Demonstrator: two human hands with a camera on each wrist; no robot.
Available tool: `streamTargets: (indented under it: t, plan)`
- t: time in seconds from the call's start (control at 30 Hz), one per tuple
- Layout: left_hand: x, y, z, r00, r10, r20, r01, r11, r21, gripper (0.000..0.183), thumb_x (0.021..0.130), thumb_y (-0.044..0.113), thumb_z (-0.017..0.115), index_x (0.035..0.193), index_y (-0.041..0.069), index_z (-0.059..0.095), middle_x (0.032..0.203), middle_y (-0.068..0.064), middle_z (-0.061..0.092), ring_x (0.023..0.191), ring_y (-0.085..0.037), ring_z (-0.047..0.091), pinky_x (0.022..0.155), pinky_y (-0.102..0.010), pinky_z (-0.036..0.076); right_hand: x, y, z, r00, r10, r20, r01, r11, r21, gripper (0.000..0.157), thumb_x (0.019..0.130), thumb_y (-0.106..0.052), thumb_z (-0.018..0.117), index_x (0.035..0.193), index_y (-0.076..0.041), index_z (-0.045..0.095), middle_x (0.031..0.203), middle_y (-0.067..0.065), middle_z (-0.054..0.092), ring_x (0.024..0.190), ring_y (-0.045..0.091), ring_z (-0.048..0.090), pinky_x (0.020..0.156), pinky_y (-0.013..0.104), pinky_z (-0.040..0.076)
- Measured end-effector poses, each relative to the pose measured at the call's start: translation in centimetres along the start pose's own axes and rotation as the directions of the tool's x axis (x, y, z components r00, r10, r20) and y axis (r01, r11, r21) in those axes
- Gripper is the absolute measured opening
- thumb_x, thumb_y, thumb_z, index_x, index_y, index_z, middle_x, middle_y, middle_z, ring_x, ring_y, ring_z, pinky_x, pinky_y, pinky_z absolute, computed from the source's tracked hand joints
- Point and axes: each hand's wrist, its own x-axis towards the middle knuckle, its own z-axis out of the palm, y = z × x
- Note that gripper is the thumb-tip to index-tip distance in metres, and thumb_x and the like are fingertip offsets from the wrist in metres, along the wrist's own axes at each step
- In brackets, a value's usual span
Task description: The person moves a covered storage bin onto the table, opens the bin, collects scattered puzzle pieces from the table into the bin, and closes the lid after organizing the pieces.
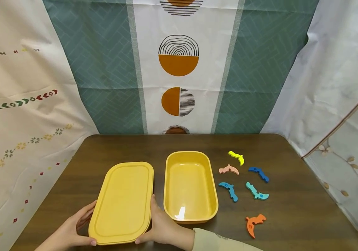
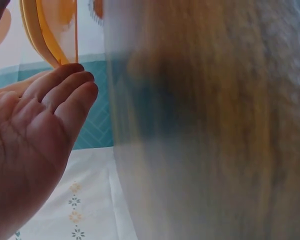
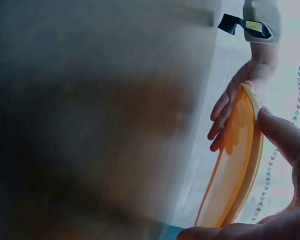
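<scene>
A yellow rectangular lid (image 1: 121,204) with rounded corners lies flat side up between both hands, at the front left of the head view. My left hand (image 1: 69,230) holds its left side, the thumb at the near left corner. On the opposite side my right hand (image 1: 163,226) grips the edge, with the thumb near the front right corner. Seen edge-on in the right wrist view, the lid (image 3: 242,170) sits between the right thumb and fingers. A yellow container (image 1: 191,184) of similar shape stands uncovered just right of the right hand, and nothing lies inside it.
Right of the container, several small curved pieces lie scattered on the brown wooden table (image 1: 291,219): yellow (image 1: 236,157), pink (image 1: 229,169), dark blue (image 1: 259,173), blue (image 1: 229,191), turquoise (image 1: 256,191) and orange (image 1: 254,224). Patterned cloths (image 1: 109,69) hang behind the table.
</scene>
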Motion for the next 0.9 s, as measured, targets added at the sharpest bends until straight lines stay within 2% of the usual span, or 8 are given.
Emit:
streamTargets:
  t: [0.17,0.27,0.37,0.43,0.5,0.6,0.7,0.9]
  plan:
    - [0.2,-0.1,-0.2,0.999,-0.026,-0.025,0.028,0.998,0.064,0.098,0.069,-0.01,0.078,0.14,-0.023,0.011,0.138,0.034,0.033,0.122,0.019,0.035,0.088,-0.003,0.036,0.6,-0.2,-0.3,0.999,0.031,0.031,-0.029,0.999,-0.046,0.125,0.068,-0.033,0.086,0.149,0.008,0.0,0.154,0.028,0.011,0.139,0.036,0.029,0.109,0.033,0.034]
    - [0.1,-0.5,-0.2,1.0,-0.017,0.004,0.017,0.998,0.052,0.1,0.069,-0.01,0.078,0.139,-0.025,0.007,0.139,0.035,0.03,0.122,0.019,0.034,0.088,-0.003,0.036,0.9,-0.1,0.0,0.995,0.074,0.064,-0.071,0.997,-0.039,0.124,0.069,-0.032,0.086,0.149,0.007,0.0,0.154,0.027,0.013,0.137,0.036,0.033,0.107,0.031,0.036]
    - [0.3,-0.9,0.0,0.998,-0.048,0.036,0.046,0.998,0.047,0.101,0.071,-0.007,0.078,0.139,-0.025,0.005,0.139,0.037,0.025,0.121,0.022,0.03,0.088,-0.003,0.036,0.8,0.3,0.1,0.991,0.112,0.078,-0.11,0.994,-0.026,0.123,0.069,-0.03,0.086,0.149,0.007,0.001,0.155,0.027,0.013,0.137,0.038,0.033,0.108,0.033,0.036]
    - [0.5,-0.8,0.2,0.996,-0.086,0.032,0.083,0.994,0.07,0.102,0.071,-0.003,0.079,0.138,-0.025,0.006,0.147,0.019,0.027,0.12,0.024,0.028,0.087,-0.002,0.035,0.7,0.4,0.1,0.99,0.12,0.08,-0.119,0.993,-0.015,0.123,0.069,-0.029,0.086,0.149,0.008,0.001,0.155,0.028,0.011,0.139,0.04,0.028,0.11,0.038,0.033]
    - [0.5,-0.6,0.3,0.993,-0.113,0.021,0.111,0.99,0.091,0.102,0.071,0.0,0.08,0.139,-0.025,0.007,0.151,-0.007,0.029,0.119,0.025,0.027,0.087,-0.002,0.035,0.8,0.4,0.1,0.989,0.121,0.086,-0.12,0.993,-0.012,0.122,0.069,-0.028,0.086,0.149,0.009,0.001,0.155,0.028,0.009,0.141,0.041,0.021,0.112,0.042,0.028]
    - [0.8,-0.3,0.3,0.993,-0.119,0.01,0.117,0.984,0.132,0.104,0.07,0.003,0.082,0.139,-0.025,0.01,0.137,-0.048,0.025,0.118,0.024,0.028,0.087,-0.003,0.036,0.9,0.4,0.0,0.988,0.133,0.082,-0.133,0.991,-0.005,0.122,0.068,-0.027,0.087,0.148,0.01,0.002,0.155,0.028,0.007,0.143,0.042,0.011,0.113,0.049,0.022]
    - [1.2,-0.1,0.1,0.992,-0.128,0.004,0.126,0.98,0.155,0.106,0.068,0.007,0.084,0.139,-0.024,0.011,0.133,-0.053,0.023,0.117,0.024,0.028,0.087,-0.003,0.035,1.2,0.4,0.1,0.989,0.133,0.066,-0.134,0.991,0.011,0.122,0.068,-0.026,0.087,0.148,0.011,0.003,0.155,0.029,0.006,0.144,0.042,0.003,0.113,0.053,0.018]
    - [1.0,0.2,0.2,0.984,-0.176,-0.009,0.175,0.967,0.187,0.108,0.068,0.016,0.085,0.139,-0.024,0.014,0.134,-0.051,0.025,0.115,0.025,0.026,0.087,-0.001,0.033,1.3,0.4,0.2,0.988,0.131,0.081,-0.133,0.991,0.018,0.121,0.069,-0.025,0.086,0.148,0.011,0.002,0.155,0.029,0.004,0.144,0.042,-0.001,0.114,0.055,0.015]
